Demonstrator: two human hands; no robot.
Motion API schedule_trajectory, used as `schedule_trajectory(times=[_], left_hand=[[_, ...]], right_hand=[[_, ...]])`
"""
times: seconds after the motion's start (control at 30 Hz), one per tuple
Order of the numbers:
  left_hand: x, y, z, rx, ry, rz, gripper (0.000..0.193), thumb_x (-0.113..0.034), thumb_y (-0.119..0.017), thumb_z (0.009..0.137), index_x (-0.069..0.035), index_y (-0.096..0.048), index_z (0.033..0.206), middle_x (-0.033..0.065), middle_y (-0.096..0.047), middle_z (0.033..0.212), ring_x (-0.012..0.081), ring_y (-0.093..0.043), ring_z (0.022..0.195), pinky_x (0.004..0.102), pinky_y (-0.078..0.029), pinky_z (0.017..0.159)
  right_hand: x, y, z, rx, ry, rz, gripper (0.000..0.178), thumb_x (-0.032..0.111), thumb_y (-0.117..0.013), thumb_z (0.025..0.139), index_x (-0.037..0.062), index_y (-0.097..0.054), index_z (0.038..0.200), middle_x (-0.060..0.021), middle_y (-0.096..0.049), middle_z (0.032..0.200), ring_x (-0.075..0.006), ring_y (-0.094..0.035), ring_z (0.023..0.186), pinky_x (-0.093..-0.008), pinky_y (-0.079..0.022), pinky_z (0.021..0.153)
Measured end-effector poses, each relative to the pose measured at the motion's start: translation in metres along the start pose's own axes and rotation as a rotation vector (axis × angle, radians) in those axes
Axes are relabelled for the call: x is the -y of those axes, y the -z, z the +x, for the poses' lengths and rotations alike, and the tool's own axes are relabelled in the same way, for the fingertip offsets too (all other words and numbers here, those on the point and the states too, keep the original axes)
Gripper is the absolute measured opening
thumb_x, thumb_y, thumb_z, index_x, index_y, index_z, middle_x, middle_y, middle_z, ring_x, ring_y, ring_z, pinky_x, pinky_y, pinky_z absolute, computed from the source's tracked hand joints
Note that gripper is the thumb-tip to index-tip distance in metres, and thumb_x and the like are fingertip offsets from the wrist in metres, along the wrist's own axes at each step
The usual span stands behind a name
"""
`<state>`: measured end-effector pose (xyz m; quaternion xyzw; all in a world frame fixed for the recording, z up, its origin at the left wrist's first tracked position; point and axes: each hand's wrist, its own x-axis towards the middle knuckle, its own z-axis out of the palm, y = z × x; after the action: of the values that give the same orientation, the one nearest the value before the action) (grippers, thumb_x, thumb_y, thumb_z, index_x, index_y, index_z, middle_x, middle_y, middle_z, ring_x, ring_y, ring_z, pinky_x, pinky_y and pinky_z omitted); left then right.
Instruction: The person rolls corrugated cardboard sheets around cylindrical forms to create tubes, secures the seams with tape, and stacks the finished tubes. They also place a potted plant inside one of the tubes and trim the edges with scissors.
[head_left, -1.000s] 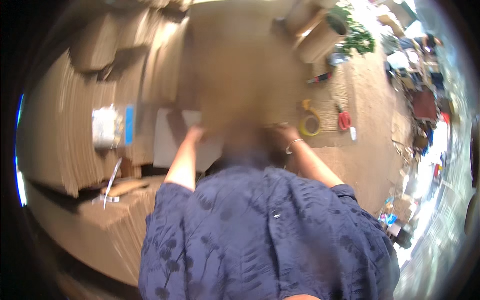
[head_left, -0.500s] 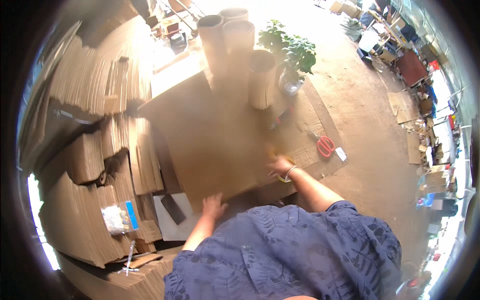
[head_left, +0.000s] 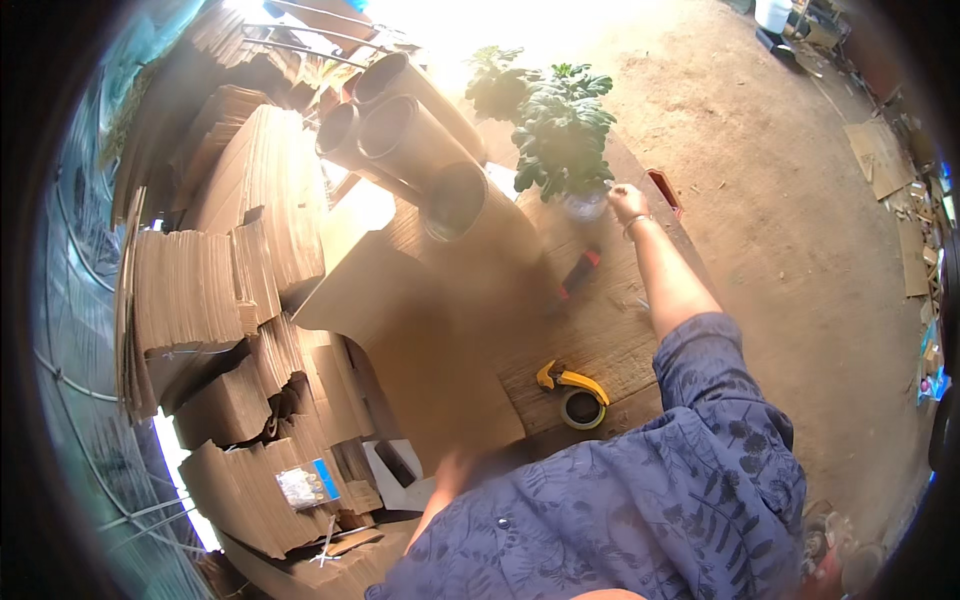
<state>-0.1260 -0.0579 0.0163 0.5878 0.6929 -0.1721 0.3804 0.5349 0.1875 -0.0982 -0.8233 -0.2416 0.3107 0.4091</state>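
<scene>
Right hand (head_left: 628,204) beside ruffled, leafy plant (head_left: 568,128)

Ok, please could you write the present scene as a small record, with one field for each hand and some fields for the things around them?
Right hand: at the clear container below the green leafy plant; grip unclear
Left hand: blurred, at the near edge of the flat brown cardboard sheet; grip unclear
Right of sheet: yellow tape dispenser; farther off, slim red-and-black tool
Far side: four round brown cardboard tubes, open ends showing
Left side: stacks of flat brown cardboard
</scene>
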Motion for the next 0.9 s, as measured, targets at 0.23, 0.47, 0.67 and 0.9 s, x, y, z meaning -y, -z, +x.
schedule_trajectory(times=[0.23, 0.47, 0.67, 0.9], left_hand=[[0.070, -0.033, -0.033, -0.014, 0.120, -0.319, 0.046, -0.014, -0.072, 0.087, 0.000, -0.061, 0.129, 0.0202, -0.070, 0.116, 0.0290, -0.067, 0.112, 0.0418, -0.054, 0.092], [0.138, -0.080, -0.034, 0.120, 0.171, -0.397, 0.058, -0.028, -0.073, 0.089, -0.001, -0.055, 0.137, 0.0189, -0.064, 0.132, 0.0284, -0.062, 0.122, 0.0407, -0.049, 0.102], [0.058, -0.043, -0.028, 0.198, 0.102, -0.166, 0.056, -0.038, -0.065, 0.094, -0.003, -0.056, 0.135, 0.0185, -0.063, 0.132, 0.0331, -0.060, 0.123, 0.0428, -0.049, 0.102], [0.016, -0.025, -0.041, 0.145, 0.103, -0.347, 0.047, -0.019, -0.070, 0.094, -0.001, -0.056, 0.135, 0.0141, -0.069, 0.120, 0.0227, -0.065, 0.114, 0.0362, -0.052, 0.097]], right_hand=[[0.009, -0.015, 0.083, 0.413, 0.187, 0.044, 0.043, 0.024, -0.069, 0.084, 0.0047, -0.066, 0.123, -0.0149, -0.072, 0.111, -0.0199, -0.067, 0.101, -0.0330, -0.051, 0.090], [0.028, -0.021, 0.018, 0.424, 0.103, 0.228, 0.073, 0.010, -0.074, 0.077, 0.0060, -0.043, 0.143, -0.0119, -0.067, 0.120, -0.0186, -0.063, 0.107, -0.0322, -0.050, 0.093], [0.009, -0.017, 0.028, 0.477, -0.010, 0.263, 0.078, 0.022, -0.075, 0.075, 0.0115, -0.042, 0.145, -0.0099, -0.065, 0.117, -0.0194, -0.063, 0.098, -0.0358, -0.053, 0.071], [0.001, -0.012, 0.016, 0.607, -0.083, 0.548, 0.048, 0.025, -0.071, 0.080, 0.0177, -0.057, 0.125, -0.0004, -0.063, 0.094, -0.0116, -0.058, 0.070, -0.0302, -0.047, 0.054]])
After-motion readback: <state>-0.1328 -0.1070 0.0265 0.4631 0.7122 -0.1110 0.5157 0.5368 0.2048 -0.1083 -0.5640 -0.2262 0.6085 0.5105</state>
